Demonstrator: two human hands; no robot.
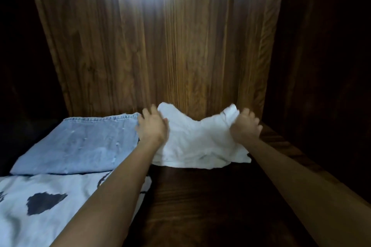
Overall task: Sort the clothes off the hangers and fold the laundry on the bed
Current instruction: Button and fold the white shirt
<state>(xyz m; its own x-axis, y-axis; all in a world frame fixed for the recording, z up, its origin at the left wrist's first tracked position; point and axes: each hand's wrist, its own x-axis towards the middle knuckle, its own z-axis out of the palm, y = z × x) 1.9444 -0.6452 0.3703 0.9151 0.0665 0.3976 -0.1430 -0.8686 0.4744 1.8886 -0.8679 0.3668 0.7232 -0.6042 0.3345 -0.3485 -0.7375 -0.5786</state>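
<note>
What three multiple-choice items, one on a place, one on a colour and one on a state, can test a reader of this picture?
1. Where does the folded light blue denim garment lie?
A. left of the white cloth garment
B. on top of it
C. right of it

2. What colour are the blotches on the pale printed cloth at the lower left?
A. red
B. dark navy
C. yellow

3. What does the right hand do?
A. hangs idle
B. grips the white garment's far corner
C. holds a hanger

Key: 1 A, the denim sits beyond the left hand; 2 B, the patches look dark blue; 3 B, the fingers curl round the raised corner.
</note>
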